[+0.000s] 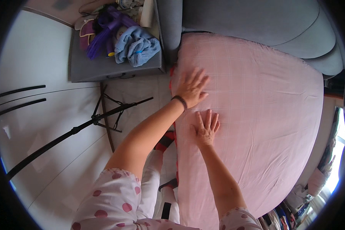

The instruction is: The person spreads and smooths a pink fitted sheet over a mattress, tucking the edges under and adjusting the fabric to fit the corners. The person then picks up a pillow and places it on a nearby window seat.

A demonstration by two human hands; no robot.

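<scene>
A pink checked bedsheet covers the mattress in front of me, drawn over its edges. My left hand, slightly blurred and with a dark coiled band at the wrist, is at the sheet near the bed's left edge, fingers spread and nothing held. Closer to me, my right hand lies palm down on the same sheet with its fingers apart. Faint wrinkles cross the cloth to the right of my right forearm, while the part around both hands looks fairly smooth.
A grey upholstered headboard borders the bed's far end. Beside it, a grey nightstand carries a crumpled blue towel and purple items. A black tripod stands at left by white cabinet doors. Clothes hang at lower right.
</scene>
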